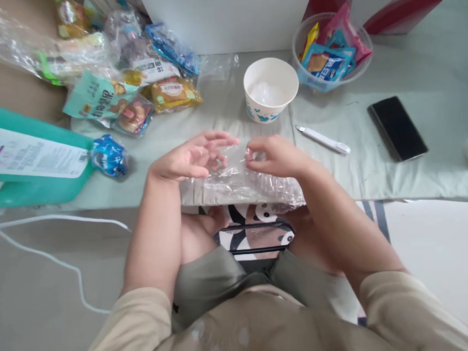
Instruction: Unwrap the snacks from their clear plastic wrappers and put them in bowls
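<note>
Crinkled clear plastic film (234, 183) lies along the front edge of the cloth-covered table, partly under my hands. My left hand (196, 157) is over its left side, fingers apart and slightly curled, holding nothing that I can see. Thumb and fingers of my right hand (275, 155) are pinched together on the upper part of the film. Just beyond both hands stands a white paper cup (268, 112) with blue leaf prints and something clear inside. A white utility knife (323, 139) lies to the right of my right hand.
Several packaged snacks (102, 96) are piled at the back left. A green jug (44, 184) lies at left beside a blue wrapped item (109, 156). Packets fill a clear plastic bowl (299, 71) at back right. A phone (398, 128) rests on the right.
</note>
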`<state>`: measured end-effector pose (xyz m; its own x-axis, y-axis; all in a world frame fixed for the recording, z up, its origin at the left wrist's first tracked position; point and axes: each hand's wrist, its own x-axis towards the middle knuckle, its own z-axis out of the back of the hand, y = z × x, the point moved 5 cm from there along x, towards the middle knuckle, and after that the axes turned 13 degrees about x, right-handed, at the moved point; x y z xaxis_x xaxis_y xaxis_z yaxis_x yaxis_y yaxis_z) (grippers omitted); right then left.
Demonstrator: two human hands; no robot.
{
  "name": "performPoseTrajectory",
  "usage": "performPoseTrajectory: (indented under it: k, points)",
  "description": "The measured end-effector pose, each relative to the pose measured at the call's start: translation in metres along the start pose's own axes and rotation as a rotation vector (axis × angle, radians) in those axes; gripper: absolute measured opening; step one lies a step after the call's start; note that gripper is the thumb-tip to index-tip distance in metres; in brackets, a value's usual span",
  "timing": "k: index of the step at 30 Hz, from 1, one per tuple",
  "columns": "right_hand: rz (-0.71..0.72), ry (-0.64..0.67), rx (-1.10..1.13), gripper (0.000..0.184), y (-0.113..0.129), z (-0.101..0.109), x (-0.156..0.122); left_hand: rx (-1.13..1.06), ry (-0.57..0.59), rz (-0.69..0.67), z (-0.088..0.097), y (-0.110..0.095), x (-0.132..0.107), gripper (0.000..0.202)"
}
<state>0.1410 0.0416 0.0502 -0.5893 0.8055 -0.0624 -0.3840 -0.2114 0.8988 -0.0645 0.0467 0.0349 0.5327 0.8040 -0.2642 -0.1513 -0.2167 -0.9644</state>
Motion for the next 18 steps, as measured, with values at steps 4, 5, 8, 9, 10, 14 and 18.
performPoseTrajectory:
  k: [4,5,8,9,10,14,18]
  points:
    - [-0.029,-0.266,0.428,0.020,-0.002,0.015,-0.009,-0.283,-0.265,-0.139,0.005,-0.004,0.004,0.068]
    - [-0.055,-0.359,0.521,0.024,-0.006,0.016,-0.012,-0.334,-0.288,-0.135,-0.001,-0.004,0.007,0.070]
    - [-0.137,-0.599,0.648,0.028,-0.023,0.007,-0.019,-0.328,-0.138,-0.067,-0.034,0.000,0.021,0.090]
    - [-0.161,-0.655,0.650,0.029,-0.028,0.003,-0.022,-0.277,-0.068,-0.046,-0.045,0.001,0.024,0.091]
    - [-0.184,-0.695,0.639,0.030,-0.032,-0.001,-0.024,-0.221,-0.020,-0.033,-0.055,0.003,0.027,0.088]
    - [-0.252,-0.774,0.567,0.030,-0.042,-0.008,-0.035,-0.046,-0.056,0.027,-0.066,0.012,0.035,0.057]
    - [-0.270,-0.723,0.605,0.034,-0.049,-0.003,-0.044,0.123,-0.226,0.162,-0.052,0.018,0.034,0.027]
